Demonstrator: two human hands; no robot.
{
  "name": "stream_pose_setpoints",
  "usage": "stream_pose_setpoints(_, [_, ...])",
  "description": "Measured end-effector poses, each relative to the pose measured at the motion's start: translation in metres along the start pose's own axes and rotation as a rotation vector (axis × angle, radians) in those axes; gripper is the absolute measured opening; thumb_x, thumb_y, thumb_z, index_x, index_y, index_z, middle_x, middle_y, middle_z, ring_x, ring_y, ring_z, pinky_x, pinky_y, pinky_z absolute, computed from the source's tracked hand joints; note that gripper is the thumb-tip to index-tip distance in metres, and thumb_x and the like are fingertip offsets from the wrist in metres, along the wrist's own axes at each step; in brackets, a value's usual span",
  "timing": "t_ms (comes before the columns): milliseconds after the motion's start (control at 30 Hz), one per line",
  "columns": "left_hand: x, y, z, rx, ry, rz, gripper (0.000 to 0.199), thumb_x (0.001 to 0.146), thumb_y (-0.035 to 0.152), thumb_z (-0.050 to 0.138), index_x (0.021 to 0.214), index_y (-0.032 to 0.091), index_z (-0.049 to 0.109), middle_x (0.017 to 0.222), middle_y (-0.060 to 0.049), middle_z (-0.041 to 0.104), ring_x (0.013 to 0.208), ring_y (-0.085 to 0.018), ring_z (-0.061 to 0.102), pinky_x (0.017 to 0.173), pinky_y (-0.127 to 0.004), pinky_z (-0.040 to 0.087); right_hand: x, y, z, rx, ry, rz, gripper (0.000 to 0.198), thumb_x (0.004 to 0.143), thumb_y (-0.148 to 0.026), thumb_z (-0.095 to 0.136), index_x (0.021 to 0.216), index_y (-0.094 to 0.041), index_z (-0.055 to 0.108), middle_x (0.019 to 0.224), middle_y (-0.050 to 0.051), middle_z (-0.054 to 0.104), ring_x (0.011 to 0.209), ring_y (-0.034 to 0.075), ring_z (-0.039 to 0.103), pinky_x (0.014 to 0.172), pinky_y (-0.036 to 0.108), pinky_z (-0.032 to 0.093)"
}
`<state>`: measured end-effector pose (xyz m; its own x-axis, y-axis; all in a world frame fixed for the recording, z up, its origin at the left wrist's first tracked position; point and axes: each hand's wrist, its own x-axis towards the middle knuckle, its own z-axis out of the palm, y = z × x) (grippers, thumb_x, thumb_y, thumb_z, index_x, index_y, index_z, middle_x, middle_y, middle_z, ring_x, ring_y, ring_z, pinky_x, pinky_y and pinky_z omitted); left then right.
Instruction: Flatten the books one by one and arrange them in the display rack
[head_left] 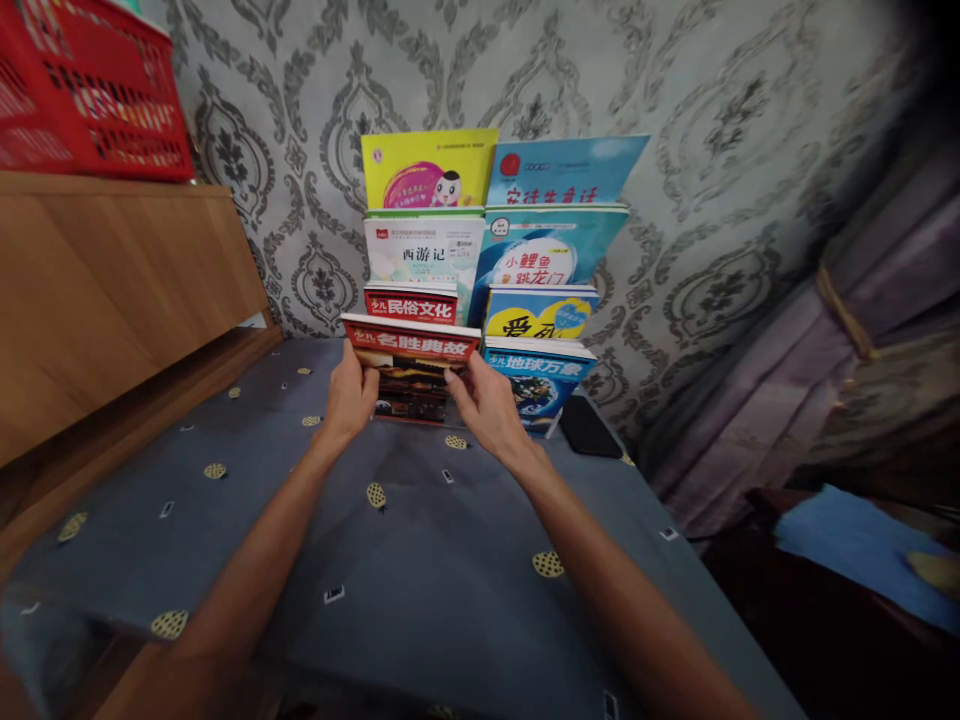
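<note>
A book with a red title band (pixel 414 345) and a dark picture cover stands upright at the front left of the book group. My left hand (pixel 349 398) grips its left edge, and my right hand (pixel 486 402) grips its right edge, thumbs on the cover. Just behind it shows another red-topped book (pixel 412 305), then a pale book (pixel 427 250) and a tall yellow one (pixel 427 165). To the right stand a blue earth-picture book (pixel 540 375), a yellow-and-blue book (pixel 536 312), a teal book (pixel 559 245) and a taller blue book (pixel 570 170). Whatever supports the books is hidden.
A dark blue-grey cloth with pineapple prints (pixel 420 560) covers the table. A flat black object (pixel 590 427) lies right of the books. On the left, a red basket (pixel 112 90) sits on a wooden cabinet (pixel 112 270). A purple curtain (pixel 780 380) hangs at right.
</note>
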<state>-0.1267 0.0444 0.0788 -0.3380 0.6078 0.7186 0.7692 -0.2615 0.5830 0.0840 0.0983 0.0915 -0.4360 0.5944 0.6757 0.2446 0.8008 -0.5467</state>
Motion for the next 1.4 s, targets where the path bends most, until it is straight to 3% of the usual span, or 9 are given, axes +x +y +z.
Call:
stream_pose_setpoints(133, [0.005, 0.006, -0.005, 0.059, -0.049, -0.040, 0.027, 0.082, 0.012, 0.049, 0.108, 0.019, 0.053, 0.073, -0.001, 0.056, 0.072, -0.022, 0.060, 0.078, -0.037, 0.049, 0.000, 0.001, 0.001, 0.002, -0.012, 0.063, 0.020, 0.097, -0.038, 0.046, 0.104, -0.024, 0.057, 0.081, 0.005, 0.063, 0.076, 0.025, 0.060, 0.075, 0.042, 0.048])
stream_pose_setpoints(367, [0.010, 0.006, -0.002, 0.065, -0.053, 0.007, 0.034, 0.082, 0.008, 0.048, 0.114, 0.018, 0.052, 0.079, -0.002, 0.061, 0.073, -0.022, 0.062, 0.076, -0.039, 0.051, -0.001, 0.002, 0.006, 0.030, 0.033, 0.027, 0.027, 0.098, -0.032, 0.042, 0.121, -0.023, 0.053, 0.102, 0.010, 0.067, 0.088, 0.027, 0.061, 0.083, 0.047, 0.051])
stream_pose_setpoints(667, [0.019, -0.003, -0.003, 0.275, -0.071, 0.122, 0.015, 0.080, 0.010, 0.047, 0.089, 0.020, 0.052, 0.091, -0.007, 0.061, 0.094, -0.026, 0.061, 0.089, -0.042, 0.052, -0.001, 0.020, 0.014, -0.028, 0.040, 0.000, 0.022, 0.098, -0.032, 0.039, 0.111, -0.020, 0.052, 0.095, 0.011, 0.066, 0.083, 0.028, 0.063, 0.075, 0.046, 0.051])
stream_pose_setpoints(833, [0.018, -0.006, -0.003, 0.381, -0.139, 0.115, 0.013, 0.081, 0.012, 0.046, 0.089, 0.019, 0.053, 0.091, -0.009, 0.062, 0.095, -0.027, 0.062, 0.089, -0.045, 0.052, -0.002, 0.032, 0.021, -0.059, 0.027, 0.005, 0.017, 0.098, -0.031, 0.039, 0.106, -0.021, 0.051, 0.090, 0.010, 0.066, 0.080, 0.028, 0.064, 0.074, 0.046, 0.052])
stream_pose_setpoints(1200, [0.019, -0.004, -0.009, 0.359, -0.171, 0.071, 0.014, 0.079, 0.012, 0.047, 0.088, 0.018, 0.055, 0.091, -0.010, 0.065, 0.092, -0.027, 0.064, 0.086, -0.044, 0.053, -0.002, 0.029, 0.018, -0.024, 0.017, -0.062, 0.022, 0.101, -0.030, 0.037, 0.117, -0.024, 0.051, 0.107, 0.010, 0.068, 0.097, 0.027, 0.064, 0.084, 0.048, 0.055])
stream_pose_setpoints(1400, [0.020, -0.008, -0.010, 0.397, -0.231, 0.014, 0.016, 0.078, 0.010, 0.049, 0.088, 0.017, 0.058, 0.091, -0.010, 0.067, 0.091, -0.027, 0.066, 0.086, -0.042, 0.053, -0.002, 0.035, 0.021, -0.003, -0.014, -0.068, 0.021, 0.100, -0.031, 0.037, 0.113, -0.023, 0.052, 0.108, 0.011, 0.068, 0.098, 0.027, 0.065, 0.085, 0.048, 0.055])
